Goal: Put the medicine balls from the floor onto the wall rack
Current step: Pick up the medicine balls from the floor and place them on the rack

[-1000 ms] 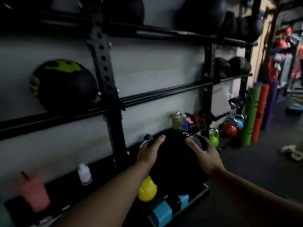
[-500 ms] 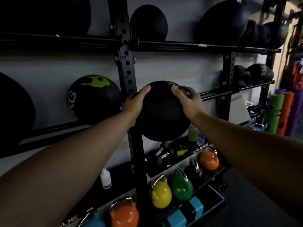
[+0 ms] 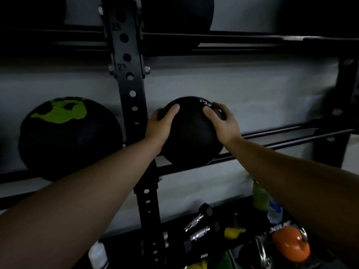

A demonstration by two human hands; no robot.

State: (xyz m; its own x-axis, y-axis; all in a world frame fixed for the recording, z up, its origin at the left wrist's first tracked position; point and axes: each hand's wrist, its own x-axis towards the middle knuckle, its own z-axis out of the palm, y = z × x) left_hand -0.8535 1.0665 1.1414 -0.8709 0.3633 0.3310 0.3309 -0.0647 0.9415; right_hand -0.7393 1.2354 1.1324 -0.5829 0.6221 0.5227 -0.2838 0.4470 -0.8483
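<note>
A black medicine ball sits at the middle tier of the wall rack, clasped between two bare hands. The left hand is spread on its left side and the right hand on its upper right, fingers splayed. Below the hands run two thin rails — if the ball is released off-centre, it could likely roll forward and drop onto the kettlebells beneath. Dim light hides whether the ball rests on the rails; its white number is partly covered.

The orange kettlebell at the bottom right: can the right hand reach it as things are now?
Probably not at once: the right hand and the left hand both hold the black ball at the rack rails; the kettlebell sits uncovered below.
</note>
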